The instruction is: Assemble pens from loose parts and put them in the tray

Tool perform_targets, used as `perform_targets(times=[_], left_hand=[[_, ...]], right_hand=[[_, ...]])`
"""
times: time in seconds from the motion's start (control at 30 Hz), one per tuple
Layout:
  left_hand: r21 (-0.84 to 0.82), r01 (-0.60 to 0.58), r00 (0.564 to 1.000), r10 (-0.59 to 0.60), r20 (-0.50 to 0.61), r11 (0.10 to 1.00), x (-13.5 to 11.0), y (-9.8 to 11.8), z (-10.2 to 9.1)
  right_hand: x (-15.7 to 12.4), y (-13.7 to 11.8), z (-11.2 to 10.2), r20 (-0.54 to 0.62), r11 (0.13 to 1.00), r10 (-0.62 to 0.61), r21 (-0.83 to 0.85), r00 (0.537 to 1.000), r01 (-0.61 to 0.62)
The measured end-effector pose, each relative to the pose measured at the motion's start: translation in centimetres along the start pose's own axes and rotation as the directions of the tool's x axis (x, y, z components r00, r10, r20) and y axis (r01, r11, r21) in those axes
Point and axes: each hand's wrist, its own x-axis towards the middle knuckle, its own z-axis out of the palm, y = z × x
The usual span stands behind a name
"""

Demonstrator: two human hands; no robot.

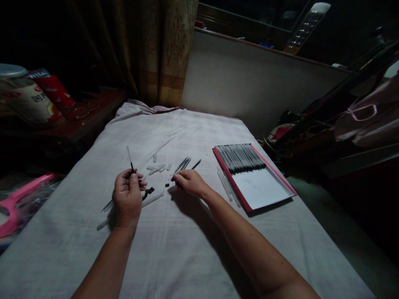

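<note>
Between thumb and fingertips, my left hand holds a thin pen refill, pale at the top and black lower down, tilted upward. My right hand is closed in a pinch low over the cloth; what its fingertips hold, if anything, is hidden. Several dark pen refills lie just beyond it. A small black plug sits to its left, and more black plugs are heaped beside my left hand. Clear caps lie scattered between the hands, and a clear pen barrel rests in front.
At the right, a red-edged box lid holds a row of black-ended clear pens. Clear tubes lie along its left side. A pale checked cloth covers the table. Jars stand on a dark side table at the left.
</note>
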Motion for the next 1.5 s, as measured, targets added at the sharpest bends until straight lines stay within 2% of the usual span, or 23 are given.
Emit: perform_targets(times=[0.07,0.13,0.23,0.37,0.47,0.63,0.7,0.77,0.87,0.93,1.0,1.07,1.17,1.23,1.33,1.4,1.5], left_hand=[[0.003,-0.012,1.0,0.012,-0.028,1.0,0.5,-0.1,-0.3],[0.004,-0.022,0.999,0.022,-0.032,1.0,0.6,-0.1,-0.4],[0.002,-0.018,1.0,0.018,0.003,1.0,0.3,-0.1,-0.4],[0.018,0.007,0.997,-0.008,0.078,1.0,-0.3,0.3,-0.1],[0.012,0.022,0.993,-0.023,0.113,1.0,-0.5,0.6,0.0],[-0.088,0.078,0.99,-0.067,0.122,0.993,-0.4,0.7,0.3],[-0.127,0.113,0.985,-0.095,0.144,0.985,-0.4,0.8,0.3],[-0.146,0.163,0.973,-0.135,0.186,0.976,-0.5,0.9,0.4],[-0.158,0.212,0.959,-0.174,0.224,0.964,-0.6,1.0,0.3],[-0.178,0.212,0.963,-0.175,0.204,0.961,-0.5,1.0,0.3],[-0.209,0.207,0.969,-0.171,0.178,0.956,-0.4,0.9,0.2],[-0.231,0.219,0.967,-0.18,0.178,0.948,-0.3,0.8,0.3],[-0.229,0.261,0.951,-0.209,0.227,0.938,-0.7,0.8,0.6],[-0.227,0.298,0.935,-0.236,0.265,0.927,-1.3,0.7,0.9],[-0.235,0.369,0.901,-0.285,0.326,0.899,-2.5,0.7,1.6],[-0.239,0.41,0.878,-0.31,0.365,0.88,-3.3,0.8,1.9],[-0.24,0.442,0.856,-0.327,0.401,0.864,-4.0,1.1,2.3]], right_hand=[[-0.5,0.2,1.0,0.012,0.989,-0.054,-0.14,0.998,0.055],[-1.0,0.0,1.8,0.048,0.941,-0.146,-0.301,0.988,0.154],[-1.7,-0.8,2.9,0.165,0.779,-0.265,-0.544,0.95,0.312],[-2.3,-2.3,3.9,0.302,0.556,-0.265,-0.728,0.916,0.401],[-2.4,-3.0,3.9,0.341,0.456,-0.23,-0.79,0.912,0.41],[-2.8,-2.9,1.7,0.356,0.426,-0.152,-0.818,0.922,0.386],[-3.1,-2.5,0.4,0.317,0.457,-0.124,-0.823,0.94,0.338],[-3.7,-2.0,-0.8,0.25,0.538,-0.098,-0.801,0.963,0.262],[-4.8,-0.8,-2.1,0.135,0.715,-0.071,-0.684,0.988,0.145],[-5.6,0.1,-2.4,0.066,0.847,-0.08,-0.522,0.995,0.103],[-6.2,1.0,-2.4,-0.023,0.966,-0.086,-0.249,0.996,0.078],[-6.4,1.7,-1.9,-0.149,0.995,-0.046,0.077,0.988,0.058],[-6.1,2.0,-0.8,-0.326,0.891,0.097,0.45,0.94,0.064],[-5.7,1.7,0.1,-0.367,0.791,0.207,0.608,0.907,0.065],[-5.6,0.8,1.4,-0.309,0.655,0.326,0.755,0.893,0.023],[-5.7,0.4,2.1,-0.254,0.582,0.357,0.814,0.899,-0.001],[-6.0,0.1,2.8,-0.237,0.517,0.369,0.856,0.898,0.013]])
